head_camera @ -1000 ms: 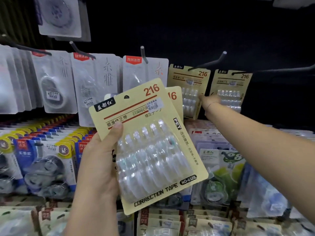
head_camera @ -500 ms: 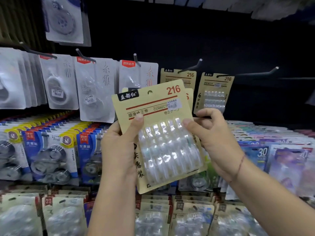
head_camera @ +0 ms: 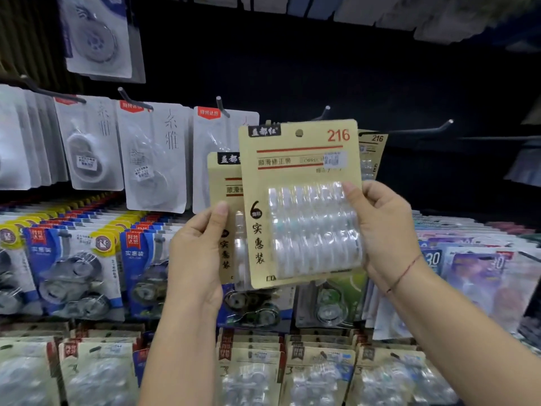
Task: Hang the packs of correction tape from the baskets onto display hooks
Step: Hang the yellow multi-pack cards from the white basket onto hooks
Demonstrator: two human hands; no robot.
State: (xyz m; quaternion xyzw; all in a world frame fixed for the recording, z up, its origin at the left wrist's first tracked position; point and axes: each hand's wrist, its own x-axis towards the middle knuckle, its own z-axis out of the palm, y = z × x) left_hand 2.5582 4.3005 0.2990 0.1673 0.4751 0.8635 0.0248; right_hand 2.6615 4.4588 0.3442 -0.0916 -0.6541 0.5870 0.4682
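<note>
Before bare hook [head_camera: 424, 129], R hand [head_camera: 383, 227] grips front pack [head_camera: 298, 177], L hand [head_camera: 196, 253] rear pack [head_camera: 225, 183]; hung pack [head_camera: 373, 153] behind.

Even, frontal store light falls bright on the front pack [head_camera: 298, 200], the rear pack [head_camera: 225, 183] and the left hand [head_camera: 196, 253] and right hand [head_camera: 383, 230] holding them, with hardly a shadow; the backboard [head_camera: 292, 68] behind is near black. White glare streaks the front pack's clear blister [head_camera: 313, 227]. The price sticker [head_camera: 335, 161] is smeared past reading. At top right the hanging packs [head_camera: 456, 19] dissolve into blur, the lower rows [head_camera: 248, 376] are soft, and the wide lens bows the cards [head_camera: 14, 142] at the left edge outward. Hook tips [head_camera: 450, 121] catch small highlights against the dark.
</note>
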